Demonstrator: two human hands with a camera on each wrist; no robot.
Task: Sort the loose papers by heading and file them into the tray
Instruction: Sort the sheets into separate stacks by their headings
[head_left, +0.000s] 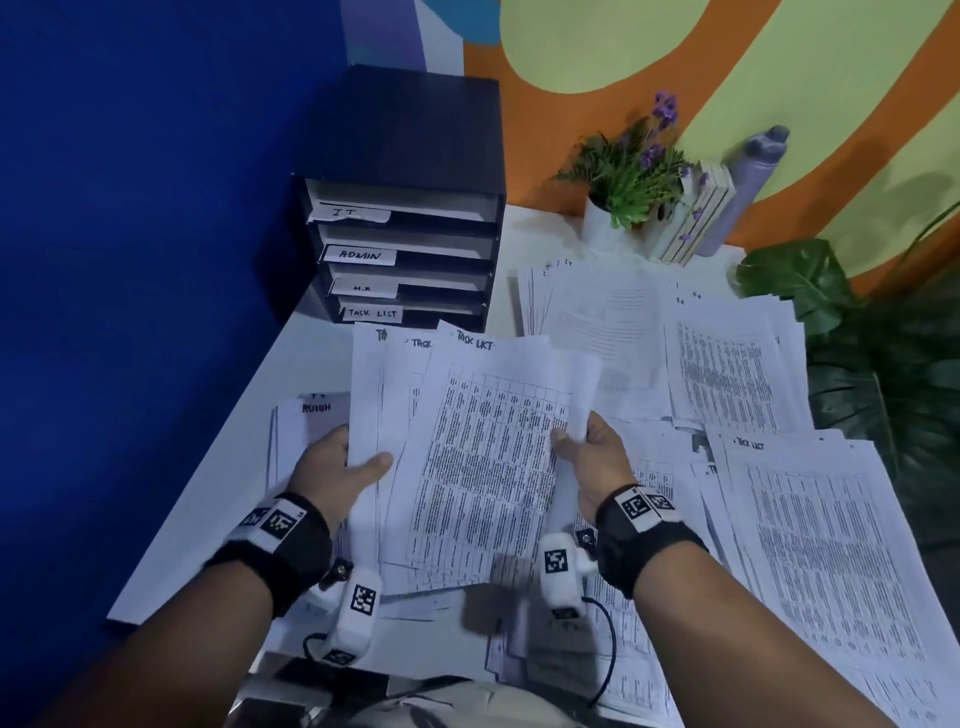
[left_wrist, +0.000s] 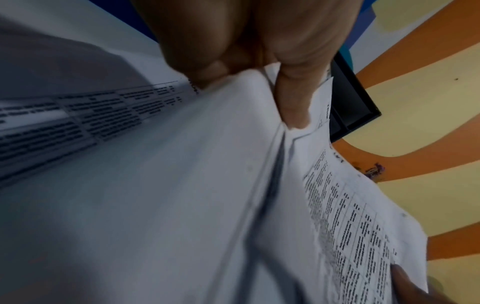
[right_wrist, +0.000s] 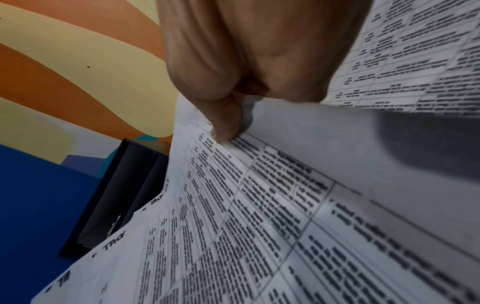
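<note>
I hold a fanned stack of "TASK LIST" papers (head_left: 478, 457) above the white desk. My left hand (head_left: 345, 467) grips its left edge, thumb on top. My right hand (head_left: 587, 447) pinches the right edge, thumb on the printed table. In the left wrist view the thumb (left_wrist: 293, 102) presses the sheets (left_wrist: 182, 185); in the right wrist view the thumb (right_wrist: 226, 121) lies on the top sheet (right_wrist: 259, 216). The black file tray (head_left: 405, 249) stands just beyond the stack, with slots labelled IT, ADMIN, H.R and TASK LIST (head_left: 373, 313).
Other paper piles cover the desk: one at the back right (head_left: 649, 332), another "TASK LIST" pile (head_left: 831, 545) at right, an "ADMIN" pile (head_left: 306, 415) under my left hand. A potted plant (head_left: 628, 176), small books and a grey bottle (head_left: 748, 187) stand against the wall.
</note>
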